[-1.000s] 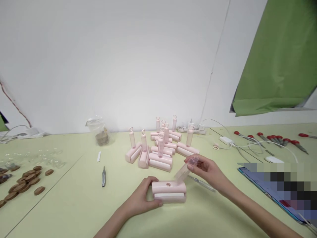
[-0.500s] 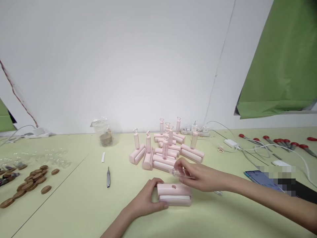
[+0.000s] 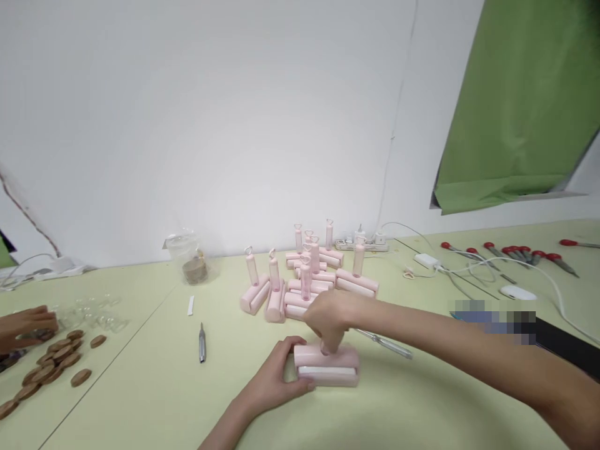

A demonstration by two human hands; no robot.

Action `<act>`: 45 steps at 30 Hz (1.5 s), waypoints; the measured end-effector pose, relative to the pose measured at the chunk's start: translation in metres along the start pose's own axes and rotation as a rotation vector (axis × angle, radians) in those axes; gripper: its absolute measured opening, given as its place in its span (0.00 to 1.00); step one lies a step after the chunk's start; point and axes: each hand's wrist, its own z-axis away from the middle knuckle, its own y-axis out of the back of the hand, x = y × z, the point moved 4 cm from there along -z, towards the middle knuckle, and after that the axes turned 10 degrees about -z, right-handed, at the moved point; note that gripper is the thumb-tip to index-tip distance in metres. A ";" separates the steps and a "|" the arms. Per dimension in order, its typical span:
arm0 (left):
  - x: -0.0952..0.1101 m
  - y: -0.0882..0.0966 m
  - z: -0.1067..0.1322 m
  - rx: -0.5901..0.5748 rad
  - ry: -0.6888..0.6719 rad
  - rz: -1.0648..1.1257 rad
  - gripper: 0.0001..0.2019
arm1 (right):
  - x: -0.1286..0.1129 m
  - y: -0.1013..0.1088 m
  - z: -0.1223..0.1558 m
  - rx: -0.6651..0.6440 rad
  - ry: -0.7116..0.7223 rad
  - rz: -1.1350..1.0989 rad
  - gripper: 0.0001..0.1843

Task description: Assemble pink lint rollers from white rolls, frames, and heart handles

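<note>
In front of me lies a pink lint-roller body point(image 3: 328, 377) with a white strip along its front. My left hand point(image 3: 279, 374) is shut around its left end, thumb at the front and fingers behind. My right hand point(image 3: 329, 315) is closed with the fingertips pointing down onto the middle of the body's top. A sliver of a translucent pink handle shows under those fingertips; the rest is hidden by the hand. Behind, several pink rollers point(image 3: 357, 284) stand with upright handles point(image 3: 359, 258) topped by small loops. A screwdriver point(image 3: 387, 344) lies just behind my right forearm.
At the left, another person's hand point(image 3: 28, 325) is over clear domes point(image 3: 110, 322) near round wooden discs point(image 3: 60, 353). A metal pen-like tool point(image 3: 202, 345) and a plastic bag point(image 3: 187, 253) lie left of the rollers. Red-handled tools point(image 3: 518, 251), cables and a phone point(image 3: 482, 322) are at the right.
My right hand has brought the clear pink handle down onto the top of the roller body and turned its fingers downward. Another person's hand has appeared at the left. The view has shifted slightly.
</note>
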 end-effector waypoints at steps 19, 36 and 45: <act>-0.014 -0.006 -0.005 0.017 -0.055 0.049 0.27 | -0.028 0.005 0.019 0.598 0.110 -0.050 0.32; 0.084 0.016 -0.060 0.188 -0.257 0.327 0.34 | 0.281 -0.127 0.030 0.909 -0.916 -0.680 0.14; 0.064 -0.018 -0.075 0.372 -0.056 0.599 0.25 | 0.254 -0.145 0.027 0.925 -0.746 -0.443 0.12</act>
